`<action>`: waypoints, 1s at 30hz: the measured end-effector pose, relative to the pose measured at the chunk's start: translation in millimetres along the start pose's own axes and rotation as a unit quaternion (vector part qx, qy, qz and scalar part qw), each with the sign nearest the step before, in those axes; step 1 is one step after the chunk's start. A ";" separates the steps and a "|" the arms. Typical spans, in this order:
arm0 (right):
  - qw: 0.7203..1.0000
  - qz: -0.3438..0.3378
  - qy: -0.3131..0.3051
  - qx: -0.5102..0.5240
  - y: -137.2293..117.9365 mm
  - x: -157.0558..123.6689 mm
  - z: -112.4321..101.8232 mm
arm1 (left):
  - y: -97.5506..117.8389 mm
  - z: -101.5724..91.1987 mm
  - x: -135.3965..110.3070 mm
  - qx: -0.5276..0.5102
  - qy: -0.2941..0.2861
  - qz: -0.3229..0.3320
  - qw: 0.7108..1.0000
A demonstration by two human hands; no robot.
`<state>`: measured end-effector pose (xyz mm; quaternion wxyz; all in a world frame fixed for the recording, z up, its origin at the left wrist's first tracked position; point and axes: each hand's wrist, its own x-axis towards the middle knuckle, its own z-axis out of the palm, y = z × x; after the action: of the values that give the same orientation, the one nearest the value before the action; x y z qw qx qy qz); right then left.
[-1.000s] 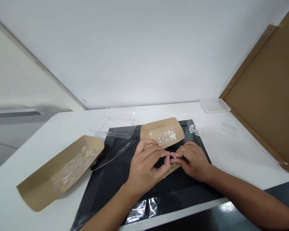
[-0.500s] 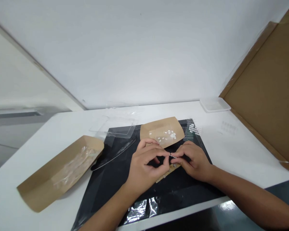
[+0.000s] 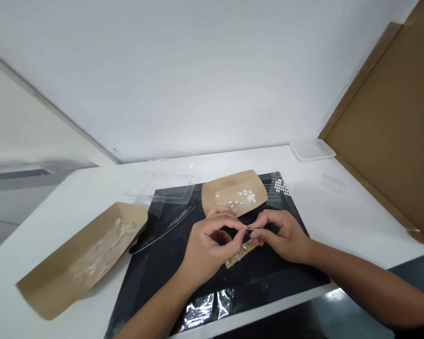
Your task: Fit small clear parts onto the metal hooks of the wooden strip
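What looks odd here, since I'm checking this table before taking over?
The black mat looks rumpled at its front, with a shiny creased patch showing near the table's edge. A long curved clear plastic strip also lies loose on the mat, apparently not attached to anything.

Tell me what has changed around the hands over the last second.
The left hand and right hand have lifted slightly off the tan strip, so more of it now shows beneath them. Both still pinch the small silver piece, which now lies flatter. The whole view has shifted slightly left. The kraft tray of white pieces and the other kraft tray stayed as they were.
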<state>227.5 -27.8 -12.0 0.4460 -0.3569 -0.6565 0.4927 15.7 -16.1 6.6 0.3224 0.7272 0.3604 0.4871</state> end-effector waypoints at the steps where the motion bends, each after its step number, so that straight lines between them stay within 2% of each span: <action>1: 1.000 0.006 -0.002 0.013 0.1 0.0 0.0 | 0.1 0.4 -0.2 -0.008 -0.002 -0.005 1.000; 16: 0.992 0.059 -0.020 0.107 0.2 2.0 -0.2 | -0.8 -0.9 0.1 -0.115 -0.042 -0.044 0.992; 23: 0.989 0.065 -0.021 0.132 2.8 2.3 -1.0 | -1.8 -2.0 -2.0 -0.195 -0.065 -0.113 0.972; 30: 0.989 0.078 -0.019 0.127 2.0 3.2 -2.0 | -0.1 -3.6 -1.5 -0.180 -0.066 -0.122 0.974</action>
<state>228.4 -23.7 -12.9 0.4351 -0.3380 -0.5668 0.6125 11.9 -16.9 7.0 0.5284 0.6382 0.3309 0.4516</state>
